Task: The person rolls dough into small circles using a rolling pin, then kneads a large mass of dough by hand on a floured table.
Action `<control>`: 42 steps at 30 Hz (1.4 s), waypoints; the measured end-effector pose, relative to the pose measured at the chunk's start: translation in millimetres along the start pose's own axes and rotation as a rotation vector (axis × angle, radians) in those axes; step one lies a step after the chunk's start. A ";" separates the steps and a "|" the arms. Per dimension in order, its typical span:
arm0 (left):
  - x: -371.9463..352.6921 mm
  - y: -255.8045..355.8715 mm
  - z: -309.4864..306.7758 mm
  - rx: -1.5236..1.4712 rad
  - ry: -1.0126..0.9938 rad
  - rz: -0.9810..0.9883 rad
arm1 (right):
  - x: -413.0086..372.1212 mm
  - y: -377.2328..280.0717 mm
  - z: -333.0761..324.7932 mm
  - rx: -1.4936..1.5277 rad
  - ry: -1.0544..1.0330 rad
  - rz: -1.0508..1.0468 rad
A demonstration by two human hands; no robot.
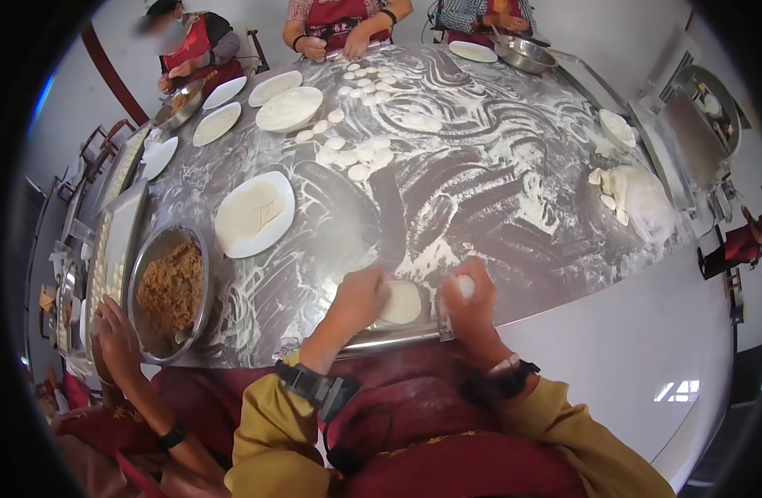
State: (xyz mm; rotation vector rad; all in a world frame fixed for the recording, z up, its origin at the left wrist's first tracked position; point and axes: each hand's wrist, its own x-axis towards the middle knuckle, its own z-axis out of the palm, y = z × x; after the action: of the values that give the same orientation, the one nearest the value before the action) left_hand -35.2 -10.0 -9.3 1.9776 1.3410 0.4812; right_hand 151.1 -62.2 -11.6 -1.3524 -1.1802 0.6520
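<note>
Dough disc (pixel 402 304) beside your left hand (pixel 362 300), grip unclear. Your right hand (pixel 475 305) clasps a pale rounded object (pixel 465 286).

I can't read any full words or numbers through this camera. I do see writing on some red clothes, though. The red apron (pixel 324 14) of the person across the tabletop (pixel 514 257) has pale letters on its front, too small and blurry for me. The neighbour's dark red apron (pixel 86 425), at the left, has yellow marks. The wearer's own apron (pixel 480 469) has a thin row of gold marks I can't make out.
</note>
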 end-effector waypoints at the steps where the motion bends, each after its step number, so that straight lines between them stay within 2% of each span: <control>1: -3.7 -2.9 0.2 -0.041 -0.020 -0.009 | 2.5 -0.4 1.7 -0.044 0.014 -0.080; 3: -12.5 7.8 0.2 -0.107 -0.039 -0.014 | 21.7 -4.4 11.0 -0.135 0.048 -0.241; 7: -1.2 26.4 3.9 -0.051 0.191 0.007 | 68.6 -6.9 51.1 -0.075 0.007 -0.160; 10: 11.7 10.9 12.1 -0.005 0.176 -0.034 | 70.0 -9.2 55.2 -0.102 0.024 -0.171; 13: 5.2 5.8 2.6 0.107 0.027 -0.017 | 34.3 -5.6 21.8 -0.115 0.048 -0.187; 16: -6.2 5.7 -4.7 -0.134 0.067 -0.048 | 13.0 -5.8 4.5 -0.142 0.045 -0.186; 18: -9.0 -0.1 3.0 -0.074 0.063 -0.010 | 16.2 -13.3 6.2 -0.175 0.050 -0.181; 21: -5.4 20.4 8.7 0.020 0.116 0.064 | 55.3 -0.6 38.4 -0.035 -0.018 -0.073; 25: -2.9 13.7 17.1 0.030 0.177 0.055 | 56.4 1.9 42.5 -0.102 0.063 -0.267; 26: -4.5 8.3 16.5 0.048 0.173 0.087 | 48.0 2.6 33.7 -0.094 0.067 -0.278; 28: -9.6 9.8 6.5 0.101 0.004 -0.022 | 28.1 -1.8 14.5 -0.138 0.038 -0.222; 30: -11.3 -1.7 -3.1 -0.119 -0.067 0.034 | 9.0 9.2 3.5 -0.060 0.012 -0.076; 32: -11.7 -3.8 -29.2 -0.325 -0.022 0.005 | 4.4 6.0 0.0 0.011 -0.017 0.025; 33: -11.5 0.5 -50.5 -0.297 0.068 -0.006 | 4.9 -2.0 -0.4 0.045 -0.032 0.048; 34: -7.4 -8.9 -67.4 -0.341 0.164 -0.115 | 6.3 -8.0 0.4 0.077 -0.044 0.072; 35: 0.3 -34.2 -82.9 -0.277 0.307 -0.060 | 11.0 -11.5 2.0 0.046 -0.051 0.028; 37: 9.6 -65.4 -110.8 -0.285 0.688 -0.076 | 21.4 -17.0 4.2 -0.021 -0.060 -0.063; 40: 27.8 -77.7 -122.9 0.183 0.952 -0.152 | 32.0 -6.3 13.5 -0.010 -0.040 -0.097; 42: 52.3 -83.4 -112.3 0.082 0.701 -0.069 | 34.4 -4.8 15.9 -0.031 -0.029 -0.104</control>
State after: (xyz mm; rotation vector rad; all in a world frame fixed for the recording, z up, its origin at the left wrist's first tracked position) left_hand -141.1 94.4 4.9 1.8890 1.8561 1.1759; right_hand 147.0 -25.8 -0.9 -1.3021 -1.2795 0.5825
